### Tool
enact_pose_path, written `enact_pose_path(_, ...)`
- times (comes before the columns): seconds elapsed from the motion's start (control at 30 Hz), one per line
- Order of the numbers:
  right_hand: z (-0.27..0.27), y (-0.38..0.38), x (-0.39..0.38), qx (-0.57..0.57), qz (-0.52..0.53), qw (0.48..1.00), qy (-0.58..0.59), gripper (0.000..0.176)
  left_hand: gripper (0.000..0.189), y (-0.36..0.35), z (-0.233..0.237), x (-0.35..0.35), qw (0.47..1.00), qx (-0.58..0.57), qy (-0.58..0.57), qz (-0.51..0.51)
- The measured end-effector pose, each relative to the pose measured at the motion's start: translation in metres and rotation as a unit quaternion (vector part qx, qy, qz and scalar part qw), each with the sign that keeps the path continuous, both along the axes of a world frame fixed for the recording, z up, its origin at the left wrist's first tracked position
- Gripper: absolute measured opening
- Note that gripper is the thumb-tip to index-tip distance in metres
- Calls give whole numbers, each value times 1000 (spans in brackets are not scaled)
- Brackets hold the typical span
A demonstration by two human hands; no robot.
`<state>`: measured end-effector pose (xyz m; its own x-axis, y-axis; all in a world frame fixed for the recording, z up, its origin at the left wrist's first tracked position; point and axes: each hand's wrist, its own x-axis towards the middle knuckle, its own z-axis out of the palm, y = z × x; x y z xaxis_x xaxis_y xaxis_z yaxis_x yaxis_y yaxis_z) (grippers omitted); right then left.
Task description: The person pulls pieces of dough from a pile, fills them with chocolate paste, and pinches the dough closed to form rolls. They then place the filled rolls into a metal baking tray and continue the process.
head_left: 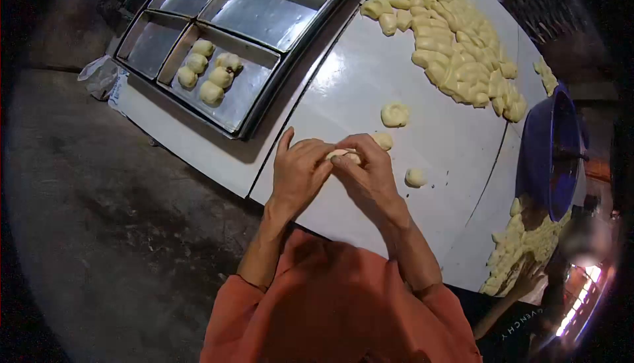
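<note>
Both my hands are together over the white tabletop, fingers closed round a small piece of dough (345, 156). My left hand (300, 170) pinches its left side, with one finger sticking up and away. On the other side, my right hand (371, 170) grips it between thumb and fingers. Much of the piece is hidden by the fingers; a dark line shows along its top. Just beyond lie a flattened dough piece (395, 115) and another dough piece (382, 140). A round dough ball (416, 177) sits to the right, with dark crumbs near it.
A rack of metal baking pans (255, 140) stands at upper left; one pan holds several dough balls (211, 92). Many dough pieces (456, 46) cover the far table. At right are a purple basin (536, 158) and another person's hand (528, 277) over more dough (522, 244).
</note>
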<state>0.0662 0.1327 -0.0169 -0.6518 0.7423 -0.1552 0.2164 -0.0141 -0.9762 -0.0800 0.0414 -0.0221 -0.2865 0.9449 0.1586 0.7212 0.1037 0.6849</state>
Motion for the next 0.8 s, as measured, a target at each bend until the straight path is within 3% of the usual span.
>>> enact_pose_path(0.03,1,2,0,84,3,996,-17,17,20,1,8,-1,1000,-23,-15,-4)
enact_pose_path(0.13,11,-3,0,-212,-38,976,14,13,20,-1,-2,4,999,7,35,7)
enact_pose_path(0.27,34,16,23,-338,29,933,124,13,27,-3,-10,9,996,-6,87,16)
enact_pose_path(0.3,35,19,31,-414,35,884,216,17,30,-2,-15,10,995,-16,100,24)
enact_pose_path(0.4,45,20,44,-353,-51,880,315,19,41,-2,-12,12,995,-53,84,32)
enact_pose_path(0.47,44,26,46,-354,-90,884,291,37,74,-2,-2,14,997,-40,40,50)
enact_pose_path(0.53,44,27,40,-392,-144,861,289,46,84,0,16,17,998,-32,38,30)
enact_pose_path(0.63,28,18,44,-373,-109,896,214,48,90,7,40,21,989,-30,-146,-28)
enact_pose_path(0.73,32,3,39,-351,-123,911,180,40,45,18,55,33,924,-84,-373,16)
enact_pose_path(0.8,30,1,40,-315,-142,924,166,39,35,16,52,33,897,-118,-424,43)
